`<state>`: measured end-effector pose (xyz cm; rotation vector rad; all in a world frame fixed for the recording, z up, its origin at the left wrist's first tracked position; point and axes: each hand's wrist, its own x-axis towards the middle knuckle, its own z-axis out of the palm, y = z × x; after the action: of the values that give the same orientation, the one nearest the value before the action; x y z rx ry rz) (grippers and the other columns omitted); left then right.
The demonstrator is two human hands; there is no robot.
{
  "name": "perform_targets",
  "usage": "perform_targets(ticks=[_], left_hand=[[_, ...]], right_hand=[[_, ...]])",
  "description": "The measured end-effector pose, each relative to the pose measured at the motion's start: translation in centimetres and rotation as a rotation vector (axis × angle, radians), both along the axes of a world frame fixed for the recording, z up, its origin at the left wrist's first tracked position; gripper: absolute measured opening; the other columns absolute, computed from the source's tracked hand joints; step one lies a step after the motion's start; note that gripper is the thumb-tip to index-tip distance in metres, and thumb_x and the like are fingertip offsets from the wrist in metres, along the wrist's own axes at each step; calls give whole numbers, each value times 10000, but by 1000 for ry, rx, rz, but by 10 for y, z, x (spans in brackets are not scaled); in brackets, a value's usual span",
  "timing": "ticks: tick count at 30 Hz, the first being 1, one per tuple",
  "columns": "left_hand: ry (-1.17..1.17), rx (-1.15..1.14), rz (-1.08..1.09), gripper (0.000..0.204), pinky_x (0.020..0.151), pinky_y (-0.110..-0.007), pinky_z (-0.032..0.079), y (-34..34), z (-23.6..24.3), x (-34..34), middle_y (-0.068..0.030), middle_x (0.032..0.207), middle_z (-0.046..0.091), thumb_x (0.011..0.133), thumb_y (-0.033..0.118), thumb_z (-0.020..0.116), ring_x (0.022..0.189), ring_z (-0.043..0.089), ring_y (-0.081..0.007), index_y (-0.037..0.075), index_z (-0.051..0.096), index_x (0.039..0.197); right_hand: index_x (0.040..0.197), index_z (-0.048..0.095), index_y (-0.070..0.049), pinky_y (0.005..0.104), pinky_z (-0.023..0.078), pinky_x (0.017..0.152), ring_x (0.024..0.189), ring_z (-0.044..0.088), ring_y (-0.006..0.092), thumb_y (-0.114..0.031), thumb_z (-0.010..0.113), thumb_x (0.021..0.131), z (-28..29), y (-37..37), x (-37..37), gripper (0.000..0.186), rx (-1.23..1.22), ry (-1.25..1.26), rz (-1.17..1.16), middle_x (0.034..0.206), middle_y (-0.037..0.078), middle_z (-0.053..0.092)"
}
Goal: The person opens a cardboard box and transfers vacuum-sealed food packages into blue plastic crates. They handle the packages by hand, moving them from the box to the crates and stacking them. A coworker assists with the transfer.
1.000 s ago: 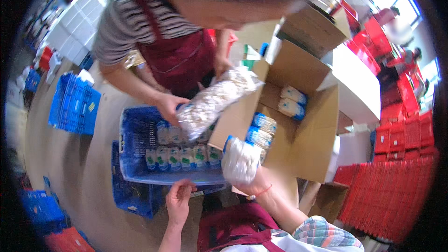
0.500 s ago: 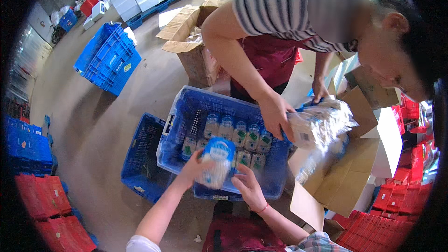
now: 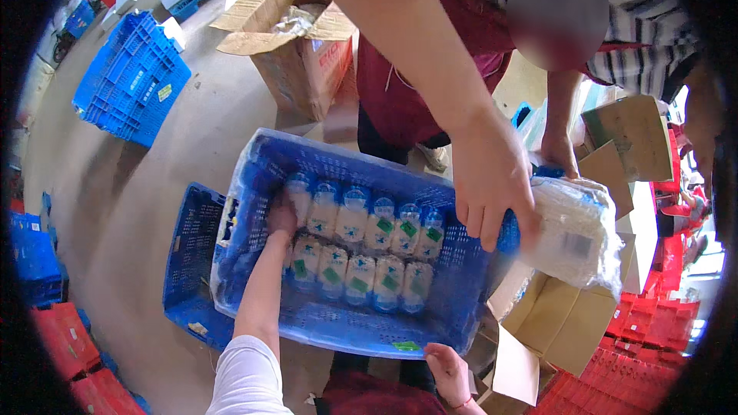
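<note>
Inside a large blue crate my left hand is closed around a clear pack with pale contents and a blue end, at the left end of the far row. Its fingers are partly in shadow. Similar packs stand in two rows, several with green labels. At the crate's near rim, toward the right, is my right hand, empty with fingers loosely apart. Across from me, a co-worker's hands hold a bulky clear bundle of similar-looking pale goods over the crate's right side.
Another blue crate sits beneath at the left. An opened cardboard box with raised flaps stands at the right, near stacked red crates. Farther off are a second cardboard box and a tilted blue crate.
My left hand has carried its pack down to the far row's left end. My right hand has drawn back to the near rim. The co-worker's arm and bundle have come closer.
</note>
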<state>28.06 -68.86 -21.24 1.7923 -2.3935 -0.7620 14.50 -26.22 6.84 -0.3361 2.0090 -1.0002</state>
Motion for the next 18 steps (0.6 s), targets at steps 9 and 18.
perform_targets(ticks=[9,18], left_hand=[[-274,-337,-380,521,1043,-451,301,34,-14,-7,-135,1462,273,892,236,489,1349,254,-286,104,368,1381],[-265,192,-533,502,868,-451,458,39,106,-22,-167,1176,574,816,182,550,1051,566,-338,110,457,1304]], right_hand=[[1111,592,-42,234,465,760,859,583,105,-83,579,896,7,-7,12,219,9,33,112,946,61,639],[1094,593,-19,281,501,801,922,628,161,-119,600,881,41,-5,9,235,-20,121,368,1022,91,649]])
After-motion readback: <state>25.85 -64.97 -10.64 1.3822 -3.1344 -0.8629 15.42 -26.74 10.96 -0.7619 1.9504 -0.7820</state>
